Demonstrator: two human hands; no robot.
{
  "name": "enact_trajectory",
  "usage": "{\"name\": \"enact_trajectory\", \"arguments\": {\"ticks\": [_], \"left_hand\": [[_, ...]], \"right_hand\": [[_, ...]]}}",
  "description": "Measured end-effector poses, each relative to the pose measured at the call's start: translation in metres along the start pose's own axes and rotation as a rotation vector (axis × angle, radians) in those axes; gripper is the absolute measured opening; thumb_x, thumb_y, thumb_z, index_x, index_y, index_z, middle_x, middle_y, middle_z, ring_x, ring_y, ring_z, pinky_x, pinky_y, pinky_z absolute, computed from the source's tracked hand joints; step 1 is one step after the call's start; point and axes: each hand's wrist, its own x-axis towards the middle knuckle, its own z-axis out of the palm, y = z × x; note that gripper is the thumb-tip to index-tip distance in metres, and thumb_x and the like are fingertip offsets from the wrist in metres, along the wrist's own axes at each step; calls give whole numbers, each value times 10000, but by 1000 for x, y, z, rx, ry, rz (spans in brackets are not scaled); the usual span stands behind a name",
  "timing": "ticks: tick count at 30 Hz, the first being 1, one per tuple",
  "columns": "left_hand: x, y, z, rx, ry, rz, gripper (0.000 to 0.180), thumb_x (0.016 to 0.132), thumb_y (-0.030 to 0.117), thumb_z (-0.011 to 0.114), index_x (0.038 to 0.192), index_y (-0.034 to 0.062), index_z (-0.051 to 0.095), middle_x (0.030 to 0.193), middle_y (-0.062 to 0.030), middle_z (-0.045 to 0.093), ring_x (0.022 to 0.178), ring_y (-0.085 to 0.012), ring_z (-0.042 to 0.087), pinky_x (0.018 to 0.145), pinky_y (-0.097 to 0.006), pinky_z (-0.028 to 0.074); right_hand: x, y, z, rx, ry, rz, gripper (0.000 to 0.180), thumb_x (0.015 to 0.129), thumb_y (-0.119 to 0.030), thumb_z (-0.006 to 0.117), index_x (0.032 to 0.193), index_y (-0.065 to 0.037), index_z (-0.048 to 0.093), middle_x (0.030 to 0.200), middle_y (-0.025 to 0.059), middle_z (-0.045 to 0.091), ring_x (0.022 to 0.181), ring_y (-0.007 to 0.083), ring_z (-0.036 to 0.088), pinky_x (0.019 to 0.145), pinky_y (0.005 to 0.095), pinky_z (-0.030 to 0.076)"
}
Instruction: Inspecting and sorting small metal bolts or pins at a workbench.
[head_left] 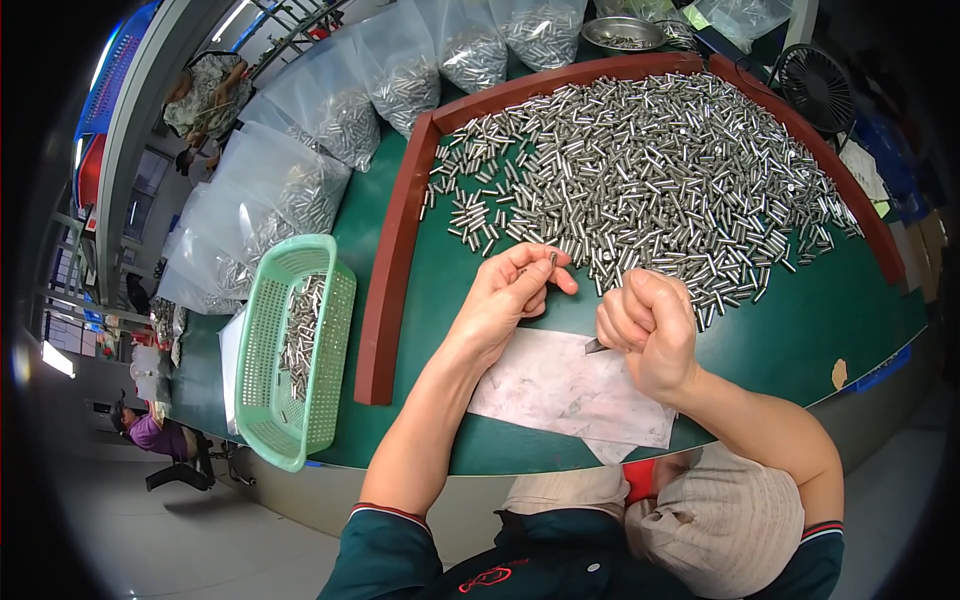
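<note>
Between the thumb and fingertips of my left hand (512,292) is a small metal pin (553,259), held upright. My right hand (652,325) is curled into a fist just to its right. A dark, pointed tool tip (595,346) sticks out below that fist; the rest of the tool is hidden in the fingers. Under both hands lies a stained whitish cloth (560,385) on the green tabletop (440,425). Beyond them spreads a large heap of short, shiny metal pins (660,170), its near edge close to my fingers.
Dark red wooden rails (385,300) frame the heap. At left stands a green plastic basket (335,385) with more pins. Clear bags of pins (340,115) line the far left edge. A metal bowl (622,34) and black fan (815,88) stand behind. Other people sit further off.
</note>
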Motion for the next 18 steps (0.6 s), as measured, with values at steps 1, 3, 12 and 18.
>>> {"name": "enact_trajectory", "arguments": {"ticks": [1,3,12,18], "left_hand": [[-1,0,1,3,0,1,177,869,158,477,942,2,518,716,-50,565,495,-33,320,459,-171,274],[-5,8,1,107,-25,-22,165,863,160,491,919,7,517,693,-33,550,500,-30,334,463,-169,283],[-26,16,13,1039,-251,68,156,688,87,634,723,5,506,528,-55,445,482,-145,423,461,-289,343],[-26,13,15,1082,-198,122,169,683,85,649,708,1,505,531,-59,472,474,-151,433,454,-297,352]], "right_hand": [[0,0,0,0,0,3,379,847,-169,355,489,-107,249,412,-17,269,385,72,204,389,238,191],[0,0,1,-4,4,3,378,846,-169,355,488,-107,250,411,-17,270,384,73,206,390,238,195],[1,4,0,-28,-35,-93,383,861,-210,318,493,-130,247,388,-28,240,363,82,161,381,247,175],[0,5,-2,57,-65,-85,370,837,-196,358,492,-104,259,413,-11,266,401,79,202,402,236,196]]}}
